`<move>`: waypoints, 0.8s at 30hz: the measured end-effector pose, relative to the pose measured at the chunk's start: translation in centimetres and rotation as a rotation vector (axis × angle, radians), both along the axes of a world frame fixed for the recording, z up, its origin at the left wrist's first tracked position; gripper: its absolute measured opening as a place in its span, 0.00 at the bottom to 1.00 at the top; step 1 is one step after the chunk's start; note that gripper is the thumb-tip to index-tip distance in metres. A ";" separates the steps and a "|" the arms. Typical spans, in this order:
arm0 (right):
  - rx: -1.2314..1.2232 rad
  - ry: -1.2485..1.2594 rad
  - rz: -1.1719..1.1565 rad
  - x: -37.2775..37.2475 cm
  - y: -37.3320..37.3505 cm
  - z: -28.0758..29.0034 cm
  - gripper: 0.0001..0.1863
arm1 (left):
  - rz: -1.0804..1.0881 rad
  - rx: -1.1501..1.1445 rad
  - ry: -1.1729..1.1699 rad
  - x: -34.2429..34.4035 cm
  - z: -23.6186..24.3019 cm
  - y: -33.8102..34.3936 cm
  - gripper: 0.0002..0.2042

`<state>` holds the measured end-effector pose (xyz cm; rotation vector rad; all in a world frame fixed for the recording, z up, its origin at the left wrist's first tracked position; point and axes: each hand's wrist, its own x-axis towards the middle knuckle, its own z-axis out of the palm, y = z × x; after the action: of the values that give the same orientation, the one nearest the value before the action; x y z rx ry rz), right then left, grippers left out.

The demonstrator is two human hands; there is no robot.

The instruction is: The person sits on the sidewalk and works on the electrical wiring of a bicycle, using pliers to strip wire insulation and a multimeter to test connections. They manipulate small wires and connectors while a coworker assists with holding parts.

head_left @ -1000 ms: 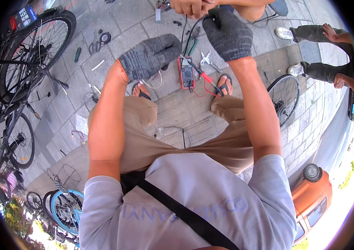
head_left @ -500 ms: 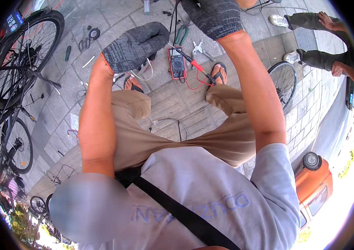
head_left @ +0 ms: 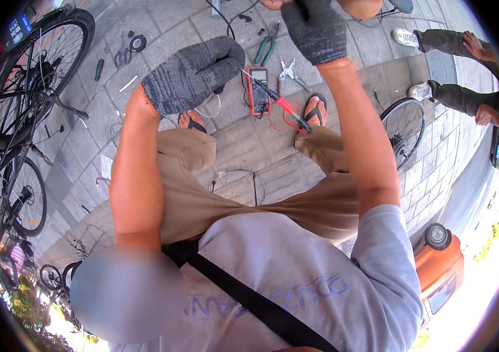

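Observation:
My left hand (head_left: 193,73), in a grey knit glove, is closed with its fingers folded. What it holds is hidden; a thin white wire (head_left: 211,111) loops out below it. Near its fingertips is the metal end of a red-and-black stick-shaped tool (head_left: 287,108), its black end toward my right foot. My right hand (head_left: 317,35), also gloved, reaches the top edge, and its fingers are cut off or hidden. Beside it shows another person's bare hand (head_left: 273,3). Between my hands, a red multimeter (head_left: 258,88) lies on the paving.
Green-handled pliers (head_left: 266,50) and metal locking pliers (head_left: 290,70) lie past the meter. On the left are black tape (head_left: 138,43), a screwdriver (head_left: 98,70) and a bicycle (head_left: 38,88). A loose wheel (head_left: 405,132) lies right; a person's legs (head_left: 449,44) stand beyond.
My right hand has shifted right and slightly down, and another person's bare hand now shows beside it. The left hand stays closed, while the ground things shift slightly right in view.

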<state>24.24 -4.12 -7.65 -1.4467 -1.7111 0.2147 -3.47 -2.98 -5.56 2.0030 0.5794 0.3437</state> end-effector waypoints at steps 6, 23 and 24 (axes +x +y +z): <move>-0.762 0.073 -0.185 -0.9 -4.1 -18.2 0.28 | -0.165 0.662 -0.144 -0.5 -1.6 1.2 0.14; -1.045 0.399 -0.587 -4.5 -7.3 -33.8 0.53 | 0.062 0.008 0.051 0.6 0.3 1.0 0.07; -1.062 0.665 -0.546 -2.0 -5.7 -30.1 0.54 | 0.118 -0.049 0.044 0.3 0.5 0.7 0.07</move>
<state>22.19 -9.82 -37.79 -2.1633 -0.5651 1.2674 -3.12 -2.25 -5.02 1.9384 0.7290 0.3543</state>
